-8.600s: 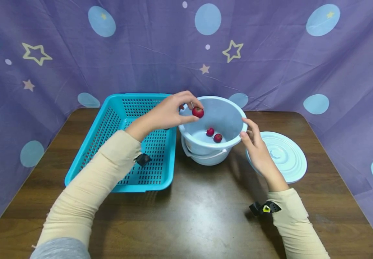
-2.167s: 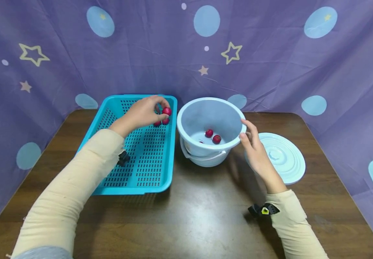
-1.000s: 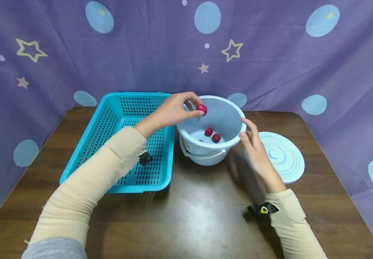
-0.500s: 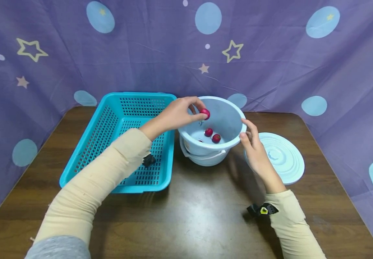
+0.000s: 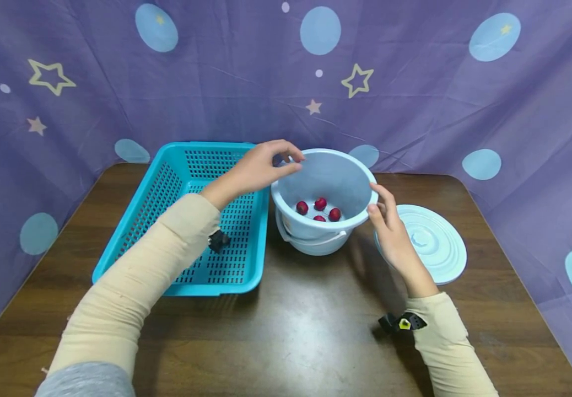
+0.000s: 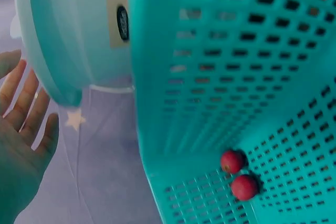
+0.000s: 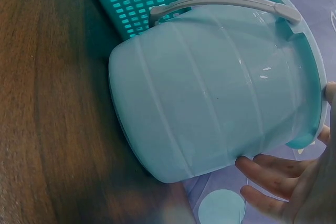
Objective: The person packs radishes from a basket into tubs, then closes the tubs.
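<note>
Above the left rim of a pale blue bucket (image 5: 316, 237) is my left hand (image 5: 261, 168), with fingers spread and nothing in them. Several small red radishes (image 5: 334, 214) lie at the bottom of the bucket. My right hand (image 5: 394, 231) holds the bucket's right rim between thumb and fingers; in the right wrist view, other fingers (image 7: 273, 174) touch the outer wall. Left of the bucket stands a turquoise perforated basket (image 5: 238, 231). Two radishes (image 6: 244, 187) show in its corner in the left wrist view; in the head view my left hand and forearm hide them.
A pale blue round lid (image 5: 430, 242) lies flat on the brown wooden table (image 5: 291, 342), right of the bucket and behind the right wrist. The bucket's handle (image 5: 313, 241) hangs down in front. A purple patterned curtain (image 5: 246, 71) hangs behind the table.
My left hand carried a radish from the basket to over the bucket, let it go inside, and has drawn back slightly left. The right hand stays on the rim.
</note>
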The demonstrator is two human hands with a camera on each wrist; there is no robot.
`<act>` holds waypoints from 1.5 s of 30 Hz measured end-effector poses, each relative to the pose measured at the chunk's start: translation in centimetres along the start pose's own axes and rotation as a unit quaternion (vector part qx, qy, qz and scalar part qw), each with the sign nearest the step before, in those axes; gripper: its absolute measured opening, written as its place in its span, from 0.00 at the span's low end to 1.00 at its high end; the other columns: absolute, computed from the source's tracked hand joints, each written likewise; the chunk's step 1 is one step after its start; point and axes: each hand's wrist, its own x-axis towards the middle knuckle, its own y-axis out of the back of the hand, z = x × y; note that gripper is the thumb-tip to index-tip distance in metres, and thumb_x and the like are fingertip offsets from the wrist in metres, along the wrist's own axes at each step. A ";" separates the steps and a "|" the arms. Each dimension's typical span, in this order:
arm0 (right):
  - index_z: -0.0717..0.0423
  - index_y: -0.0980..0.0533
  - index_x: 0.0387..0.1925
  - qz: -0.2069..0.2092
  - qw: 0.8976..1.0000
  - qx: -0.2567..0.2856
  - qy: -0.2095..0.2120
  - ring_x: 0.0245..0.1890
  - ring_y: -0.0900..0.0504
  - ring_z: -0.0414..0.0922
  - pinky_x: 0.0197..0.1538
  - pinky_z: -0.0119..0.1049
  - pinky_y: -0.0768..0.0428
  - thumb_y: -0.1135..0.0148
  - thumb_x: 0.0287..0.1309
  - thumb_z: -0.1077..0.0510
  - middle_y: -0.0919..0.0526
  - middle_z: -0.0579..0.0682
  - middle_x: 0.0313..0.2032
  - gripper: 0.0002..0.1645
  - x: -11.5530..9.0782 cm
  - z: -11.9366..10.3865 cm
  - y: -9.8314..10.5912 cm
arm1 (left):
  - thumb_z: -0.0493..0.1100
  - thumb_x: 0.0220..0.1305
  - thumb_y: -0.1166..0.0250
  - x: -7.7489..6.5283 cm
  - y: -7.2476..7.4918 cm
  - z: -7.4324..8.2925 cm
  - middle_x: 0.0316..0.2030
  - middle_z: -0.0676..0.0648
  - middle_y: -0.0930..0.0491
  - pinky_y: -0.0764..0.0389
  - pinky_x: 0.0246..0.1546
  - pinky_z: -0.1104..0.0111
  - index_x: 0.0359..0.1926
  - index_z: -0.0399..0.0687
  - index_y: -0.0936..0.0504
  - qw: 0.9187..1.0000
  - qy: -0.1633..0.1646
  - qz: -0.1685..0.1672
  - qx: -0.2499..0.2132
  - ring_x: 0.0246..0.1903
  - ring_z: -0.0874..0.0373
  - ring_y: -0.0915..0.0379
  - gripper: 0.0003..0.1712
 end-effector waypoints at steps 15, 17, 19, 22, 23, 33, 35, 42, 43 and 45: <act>0.39 0.49 0.76 -0.009 1.000 0.003 -0.005 0.62 0.30 0.58 0.66 0.58 0.39 0.57 0.77 0.45 0.30 0.69 0.62 0.31 0.5 0.3 0.4 | 0.51 0.72 0.40 -1.0 1.6 -5.7 0.53 0.52 0.23 0.26 0.50 0.55 0.55 0.53 0.18 0.996 0.084 0.020 -0.008 0.49 0.54 0.28 0.16; 0.38 0.49 0.76 -0.011 1.000 0.002 -0.007 0.62 0.30 0.58 0.66 0.58 0.39 0.57 0.77 0.45 0.30 0.69 0.62 0.31 0.5 0.3 0.4 | 0.51 0.72 0.40 -1.1 1.7 -6.5 0.55 0.50 0.24 0.28 0.53 0.54 0.57 0.51 0.19 0.995 0.094 0.019 -0.010 0.51 0.53 0.29 0.17; 0.38 0.49 0.76 -0.011 1.000 0.001 -0.008 0.62 0.30 0.58 0.66 0.58 0.39 0.57 0.77 0.45 0.30 0.68 0.62 0.31 0.5 0.3 0.4 | 0.51 0.72 0.40 -1.2 1.8 -7.2 0.57 0.49 0.24 0.29 0.55 0.53 0.58 0.50 0.20 0.994 0.104 0.017 -0.010 0.53 0.52 0.30 0.19; 0.38 0.49 0.76 -0.009 1.000 0.002 -0.008 0.62 0.29 0.57 0.66 0.58 0.38 0.57 0.77 0.45 0.30 0.68 0.61 0.31 0.5 0.3 0.4 | 0.50 0.72 0.40 -1.4 1.8 -8.3 0.58 0.47 0.25 0.30 0.56 0.52 0.59 0.48 0.21 0.993 0.119 0.014 -0.005 0.56 0.50 0.31 0.19; 0.38 0.49 0.76 -0.008 1.000 0.003 -0.008 0.62 0.29 0.57 0.66 0.57 0.38 0.57 0.77 0.45 0.30 0.68 0.61 0.31 0.5 0.3 0.4 | 0.50 0.73 0.40 -1.4 1.9 -8.7 0.58 0.47 0.25 0.29 0.56 0.52 0.59 0.48 0.21 0.992 0.125 0.011 -0.004 0.56 0.50 0.31 0.19; 0.39 0.48 0.75 -0.005 1.000 0.005 -0.003 0.62 0.29 0.57 0.66 0.57 0.38 0.57 0.77 0.45 0.29 0.69 0.61 0.31 0.4 0.4 0.2 | 0.46 0.72 0.39 -1.9 1.5 -12.0 0.59 0.41 0.26 0.29 0.56 0.49 0.60 0.43 0.22 0.985 0.169 0.007 0.013 0.57 0.45 0.31 0.19; 0.39 0.48 0.75 -0.003 1.000 0.005 -0.002 0.61 0.29 0.57 0.66 0.57 0.39 0.57 0.77 0.45 0.29 0.69 0.61 0.31 0.3 0.5 0.1 | 0.45 0.72 0.39 -2.0 1.3 -12.6 0.60 0.40 0.27 0.30 0.57 0.49 0.60 0.43 0.22 0.985 0.174 0.002 0.015 0.58 0.44 0.31 0.20; 0.40 0.47 0.75 0.004 1.000 0.004 0.006 0.61 0.28 0.57 0.65 0.56 0.37 0.57 0.77 0.46 0.29 0.69 0.60 0.30 0.1 0.6 -0.3 | 0.43 0.72 0.40 -2.6 0.5 -14.6 0.65 0.37 0.32 0.33 0.60 0.45 0.64 0.40 0.26 0.980 0.197 -0.025 0.013 0.63 0.39 0.35 0.23; 0.40 0.47 0.75 0.005 1.000 0.004 0.008 0.61 0.29 0.57 0.65 0.56 0.37 0.57 0.77 0.46 0.29 0.69 0.60 0.30 0.0 0.6 -0.3 | 0.43 0.72 0.40 -2.7 0.4 -14.9 0.65 0.37 0.32 0.33 0.60 0.45 0.64 0.40 0.26 0.980 0.197 -0.022 0.017 0.63 0.39 0.35 0.22; 0.40 0.47 0.75 0.008 1.000 -0.001 0.009 0.61 0.28 0.56 0.65 0.56 0.37 0.57 0.77 0.46 0.29 0.68 0.60 0.30 -0.1 0.6 -0.4 | 0.43 0.72 0.40 -2.8 0.3 -15.1 0.64 0.36 0.32 0.32 0.60 0.45 0.64 0.40 0.26 0.980 0.198 -0.020 0.024 0.62 0.39 0.34 0.23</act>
